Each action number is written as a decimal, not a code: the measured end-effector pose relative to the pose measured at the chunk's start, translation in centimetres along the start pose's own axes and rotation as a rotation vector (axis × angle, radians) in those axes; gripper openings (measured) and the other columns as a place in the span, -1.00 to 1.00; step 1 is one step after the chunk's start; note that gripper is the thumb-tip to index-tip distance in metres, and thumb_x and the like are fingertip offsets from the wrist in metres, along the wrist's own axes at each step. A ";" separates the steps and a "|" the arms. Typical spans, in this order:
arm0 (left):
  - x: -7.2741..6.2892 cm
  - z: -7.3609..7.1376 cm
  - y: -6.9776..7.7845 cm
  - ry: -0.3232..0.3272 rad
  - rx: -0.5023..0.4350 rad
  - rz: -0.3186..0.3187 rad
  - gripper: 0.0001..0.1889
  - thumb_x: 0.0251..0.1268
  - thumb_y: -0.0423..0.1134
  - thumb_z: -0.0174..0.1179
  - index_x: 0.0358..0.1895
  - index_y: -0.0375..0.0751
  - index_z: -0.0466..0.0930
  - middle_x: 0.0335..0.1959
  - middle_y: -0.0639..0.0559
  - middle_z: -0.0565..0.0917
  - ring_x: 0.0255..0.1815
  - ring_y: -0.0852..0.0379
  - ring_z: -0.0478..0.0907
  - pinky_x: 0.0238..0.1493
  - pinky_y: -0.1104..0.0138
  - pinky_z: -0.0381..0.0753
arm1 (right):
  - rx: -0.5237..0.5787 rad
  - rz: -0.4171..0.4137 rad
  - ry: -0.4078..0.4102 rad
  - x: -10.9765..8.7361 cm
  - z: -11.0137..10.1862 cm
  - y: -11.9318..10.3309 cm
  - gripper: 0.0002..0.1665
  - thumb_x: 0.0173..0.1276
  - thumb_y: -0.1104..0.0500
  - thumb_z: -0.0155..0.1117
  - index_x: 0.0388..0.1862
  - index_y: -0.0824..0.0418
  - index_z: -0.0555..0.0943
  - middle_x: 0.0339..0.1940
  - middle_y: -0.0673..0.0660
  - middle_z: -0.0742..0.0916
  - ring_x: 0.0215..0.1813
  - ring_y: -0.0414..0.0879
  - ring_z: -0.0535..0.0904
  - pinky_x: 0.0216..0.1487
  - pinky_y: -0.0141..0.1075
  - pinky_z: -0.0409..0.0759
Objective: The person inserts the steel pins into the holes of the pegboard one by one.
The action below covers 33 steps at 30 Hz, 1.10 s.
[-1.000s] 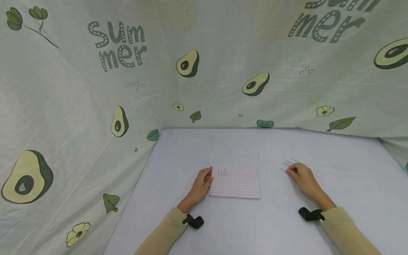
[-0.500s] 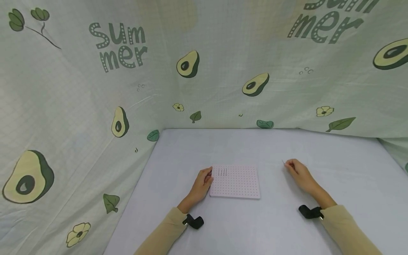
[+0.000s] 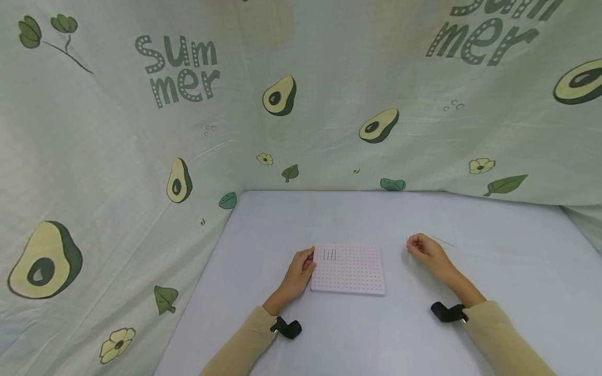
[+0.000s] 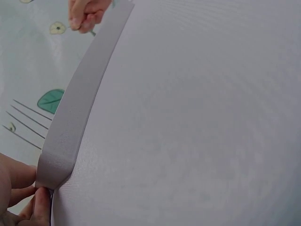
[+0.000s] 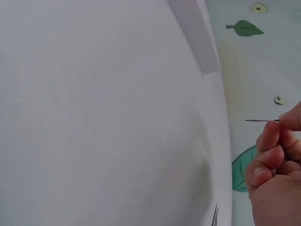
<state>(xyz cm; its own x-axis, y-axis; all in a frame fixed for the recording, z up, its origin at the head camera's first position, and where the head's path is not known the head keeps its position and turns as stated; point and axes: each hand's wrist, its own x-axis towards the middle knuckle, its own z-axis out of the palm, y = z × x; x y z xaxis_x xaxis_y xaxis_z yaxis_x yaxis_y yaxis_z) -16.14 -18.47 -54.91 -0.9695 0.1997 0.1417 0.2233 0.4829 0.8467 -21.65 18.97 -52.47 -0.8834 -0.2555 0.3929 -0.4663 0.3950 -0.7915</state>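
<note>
The left hand (image 3: 295, 272) is gripping a pale-pink, dotted rectangular board (image 3: 352, 271) between both hands while the right hand (image 3: 429, 254) is pinching a thin metallic pin (image 5: 261, 120), presumably for insertion, next requiring alignment over the board.

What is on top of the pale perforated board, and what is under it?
A short row of thin pins stands up from the board, near its far left corner, beside the left hand. Whatever lies under the board is covered and cannot be seen.
</note>
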 end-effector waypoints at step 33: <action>0.0 0.0 -0.1 0.002 0.013 0.011 -0.49 0.56 -0.39 -0.01 0.48 -0.42 0.20 0.29 -0.29 0.35 0.29 -0.12 0.38 0.37 0.19 0.40 | 0.093 -0.052 -0.075 3.5 6.8 -3.4 -0.95 0.36 0.43 0.27 -0.28 0.39 0.55 -0.46 0.03 0.52 -0.41 -0.23 0.35 -0.49 -0.49 0.34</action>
<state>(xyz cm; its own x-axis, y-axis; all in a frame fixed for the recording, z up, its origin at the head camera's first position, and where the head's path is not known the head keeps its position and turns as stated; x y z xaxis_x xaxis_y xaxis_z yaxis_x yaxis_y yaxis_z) -16.16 -18.51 -55.01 -0.9673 0.2034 0.1518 0.2350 0.4920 0.8383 -22.85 10.71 -51.62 -0.8508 -0.3399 0.4009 -0.5016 0.2972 -0.8125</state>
